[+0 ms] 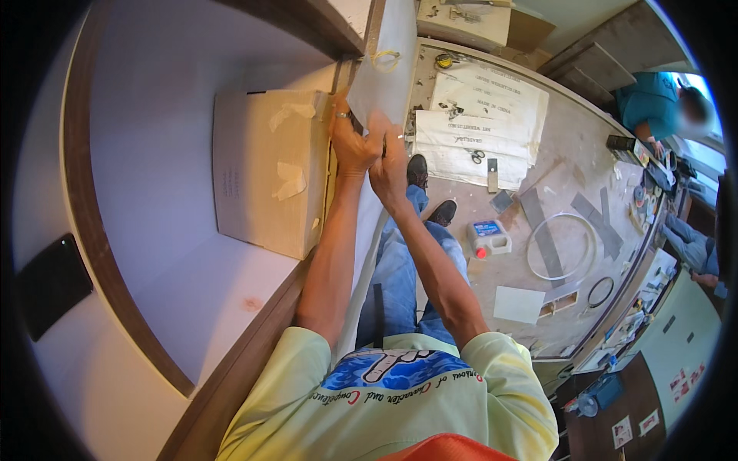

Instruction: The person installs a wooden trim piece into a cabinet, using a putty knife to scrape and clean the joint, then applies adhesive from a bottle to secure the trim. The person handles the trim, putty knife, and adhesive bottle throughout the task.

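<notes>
A long whitish sheet (394,84) runs up along the edge of a cabinet and passes down between my arms. My left hand (354,146) is closed at the sheet's left edge, its fingers curled round that side. Right beside it, my right hand (390,165) is closed too, its fingers blurred against the sheet. Whatever lies in its grip is hidden; a small dark bit shows between the two hands. A thin yellow loop (387,61) rests on the sheet above my hands.
A cardboard box (269,173) stands in the cabinet (231,269) at left. On the floor lie a white jug (490,238) with a red cap, printed sacking (477,127), scissors (478,156), a tape measure (443,61), grey strips (542,230) and a white hoop (530,250). Another person (649,104) is at right.
</notes>
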`<state>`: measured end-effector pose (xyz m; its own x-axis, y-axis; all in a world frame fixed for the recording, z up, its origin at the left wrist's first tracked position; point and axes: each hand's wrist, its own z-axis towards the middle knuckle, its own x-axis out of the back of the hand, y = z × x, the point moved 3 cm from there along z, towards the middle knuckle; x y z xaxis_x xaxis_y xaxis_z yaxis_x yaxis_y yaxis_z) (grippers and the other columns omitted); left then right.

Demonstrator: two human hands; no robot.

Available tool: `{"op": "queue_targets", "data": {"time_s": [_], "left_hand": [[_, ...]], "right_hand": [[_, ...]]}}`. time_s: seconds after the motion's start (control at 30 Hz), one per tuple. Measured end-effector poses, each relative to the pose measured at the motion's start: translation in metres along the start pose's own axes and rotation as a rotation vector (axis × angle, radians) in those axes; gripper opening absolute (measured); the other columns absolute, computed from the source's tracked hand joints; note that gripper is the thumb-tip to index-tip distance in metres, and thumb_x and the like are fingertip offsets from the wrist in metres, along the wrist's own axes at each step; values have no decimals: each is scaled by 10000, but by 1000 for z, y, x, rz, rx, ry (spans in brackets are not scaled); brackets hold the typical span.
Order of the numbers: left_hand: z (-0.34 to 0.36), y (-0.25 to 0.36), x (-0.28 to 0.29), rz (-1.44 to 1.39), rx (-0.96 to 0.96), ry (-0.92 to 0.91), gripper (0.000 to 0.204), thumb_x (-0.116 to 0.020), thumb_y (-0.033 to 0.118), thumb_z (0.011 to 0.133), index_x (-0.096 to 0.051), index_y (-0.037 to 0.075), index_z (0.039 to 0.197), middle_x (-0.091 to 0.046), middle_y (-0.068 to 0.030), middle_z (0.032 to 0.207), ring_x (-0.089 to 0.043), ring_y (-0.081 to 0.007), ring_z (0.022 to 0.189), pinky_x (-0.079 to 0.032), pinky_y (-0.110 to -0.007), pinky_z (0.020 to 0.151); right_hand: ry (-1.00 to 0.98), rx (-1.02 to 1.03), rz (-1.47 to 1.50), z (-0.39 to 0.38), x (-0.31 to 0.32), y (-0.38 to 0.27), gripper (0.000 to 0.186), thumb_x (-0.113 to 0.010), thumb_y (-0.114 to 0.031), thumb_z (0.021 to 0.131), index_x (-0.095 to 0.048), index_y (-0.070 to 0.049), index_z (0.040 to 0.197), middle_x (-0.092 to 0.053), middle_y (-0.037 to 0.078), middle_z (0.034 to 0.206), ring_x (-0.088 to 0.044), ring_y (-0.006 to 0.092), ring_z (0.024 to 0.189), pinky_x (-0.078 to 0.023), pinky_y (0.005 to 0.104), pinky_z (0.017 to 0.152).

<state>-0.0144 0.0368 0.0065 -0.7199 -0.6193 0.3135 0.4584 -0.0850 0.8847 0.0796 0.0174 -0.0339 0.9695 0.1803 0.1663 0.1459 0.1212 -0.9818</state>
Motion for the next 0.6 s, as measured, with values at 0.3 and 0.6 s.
{"op": "queue_targets", "data": {"time_s": [0.3,0.6], "left_hand": [[2,-3,-1,165,-7,-97,244,-651,157,914,-707,-16,1075,-712,-207,1046,-684,-395,976,-540,-426,852],[14,5,-6,201,-64,-143,355,-605,259,952,-666,-19,1163,-670,-219,1146,-632,-400,1085,-505,-445,959]], "right_hand": [[-8,-320,354,19,12,26,590,-696,-52,910,-439,5,1438,-573,155,1248,-579,277,1155,-468,367,997],[112,-402,503,75,68,26,697,-704,-33,933,-283,-5,1489,-545,118,1205,-588,154,1034,-513,263,833]]}}
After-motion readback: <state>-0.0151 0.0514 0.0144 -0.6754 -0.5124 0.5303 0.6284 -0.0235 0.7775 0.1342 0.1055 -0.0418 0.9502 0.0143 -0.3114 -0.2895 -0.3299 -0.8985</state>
